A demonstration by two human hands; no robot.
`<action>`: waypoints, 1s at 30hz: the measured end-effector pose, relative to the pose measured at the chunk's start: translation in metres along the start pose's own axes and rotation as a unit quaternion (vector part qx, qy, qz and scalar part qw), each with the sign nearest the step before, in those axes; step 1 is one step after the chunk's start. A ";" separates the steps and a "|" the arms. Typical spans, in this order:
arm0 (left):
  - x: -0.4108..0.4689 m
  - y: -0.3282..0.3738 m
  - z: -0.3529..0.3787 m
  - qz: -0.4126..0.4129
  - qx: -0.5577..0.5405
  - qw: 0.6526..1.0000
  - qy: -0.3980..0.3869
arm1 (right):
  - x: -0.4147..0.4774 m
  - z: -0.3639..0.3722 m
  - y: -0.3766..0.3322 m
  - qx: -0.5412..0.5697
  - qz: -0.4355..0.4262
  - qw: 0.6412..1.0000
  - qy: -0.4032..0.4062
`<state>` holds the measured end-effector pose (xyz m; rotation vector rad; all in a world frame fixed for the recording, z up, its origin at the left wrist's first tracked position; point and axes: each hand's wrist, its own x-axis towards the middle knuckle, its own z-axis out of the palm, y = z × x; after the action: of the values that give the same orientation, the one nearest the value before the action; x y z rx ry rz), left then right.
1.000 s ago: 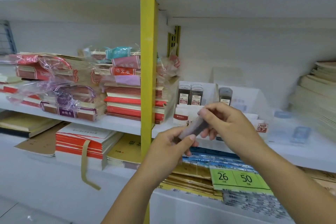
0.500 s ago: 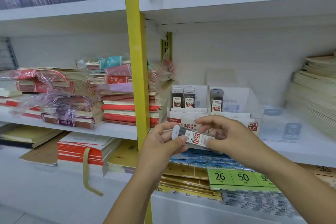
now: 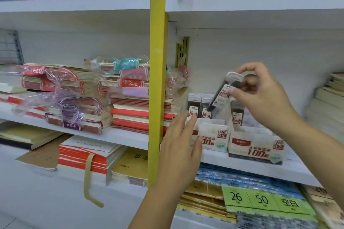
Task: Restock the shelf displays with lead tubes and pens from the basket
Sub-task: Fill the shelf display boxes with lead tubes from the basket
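My right hand (image 3: pixel 260 96) pinches a dark lead tube (image 3: pixel 224 92) with a white cap, tilted, just above the back row of the left display box (image 3: pixel 212 135) marked HB 0.5. Two lead tubes (image 3: pixel 199 106) stand upright in that box. A second display box (image 3: pixel 255 147) to the right holds one upright tube (image 3: pixel 237 113). My left hand (image 3: pixel 182 147), fingers straight, touches the front left corner of the left box. The basket is out of view.
A yellow upright post (image 3: pixel 158 80) divides the shelving. Stacks of notebooks (image 3: pixel 74 98) in torn plastic fill the shelf on the left. Paper stacks (image 3: pixel 327 102) sit at the far right. Green price tags (image 3: pixel 260 200) hang on the shelf below.
My left hand let go of the tube and moved down to the display box. My right hand lifted the tube up and right, over the box.
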<state>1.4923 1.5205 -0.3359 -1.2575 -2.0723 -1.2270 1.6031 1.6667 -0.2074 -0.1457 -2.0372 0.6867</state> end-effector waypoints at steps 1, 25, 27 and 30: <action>0.000 -0.003 0.003 0.008 0.016 1.000 -0.009 | 0.008 0.003 0.001 -0.035 -0.015 0.999 -0.008; -0.065 -0.004 0.006 0.025 -0.055 0.997 0.040 | -0.089 0.003 -0.020 -0.065 -0.072 0.995 -0.015; -0.104 -0.006 0.021 -0.002 -0.069 0.994 -0.087 | -0.147 0.002 -0.007 -0.009 -0.003 0.998 -0.061; -0.172 -0.024 0.055 -0.054 -0.049 0.937 -0.341 | -0.232 0.013 0.050 -0.010 0.208 0.959 -0.191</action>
<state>1.5627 1.4782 -0.4985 -1.8325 -2.6022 -1.0347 1.7103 1.6179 -0.4138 -0.4981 -2.4121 1.0185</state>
